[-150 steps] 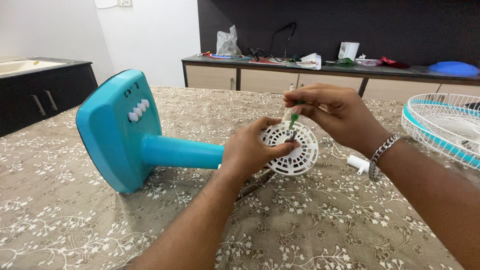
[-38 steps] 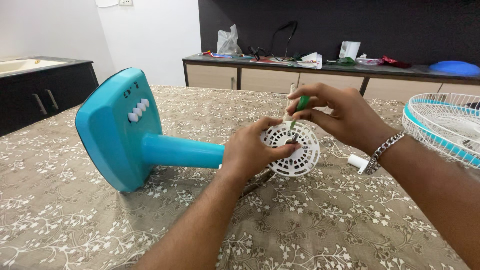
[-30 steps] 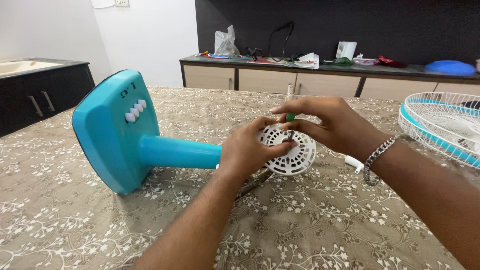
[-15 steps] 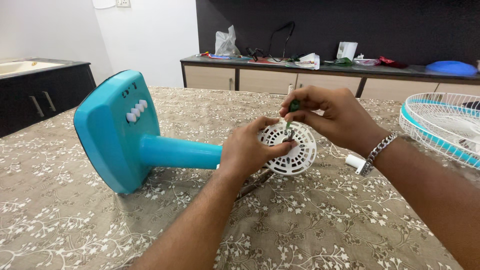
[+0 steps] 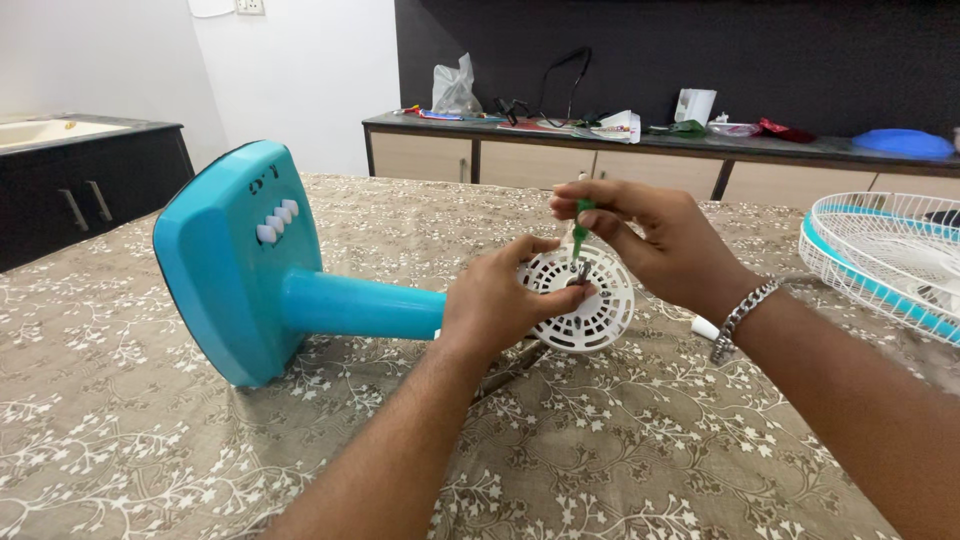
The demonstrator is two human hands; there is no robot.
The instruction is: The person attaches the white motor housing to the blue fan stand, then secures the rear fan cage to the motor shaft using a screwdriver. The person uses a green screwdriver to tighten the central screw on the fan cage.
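My left hand (image 5: pixel 497 300) gripped the white vented cover (image 5: pixel 592 297) near the middle of the table (image 5: pixel 640 450), while my right hand (image 5: pixel 650 240) pinched the green screwdriver (image 5: pixel 579 226) onto its centre; I judged a tilted tip could slip off the screw

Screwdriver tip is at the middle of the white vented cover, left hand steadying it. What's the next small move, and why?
Probably a short twist of the green screwdriver with the right hand, keeping it pressed down. Its tip sits at the centre of the white vented cover, which the left hand pinches beside the tip. The teal fan stand lies on its side, so a firm left grip should stop the cover turning.
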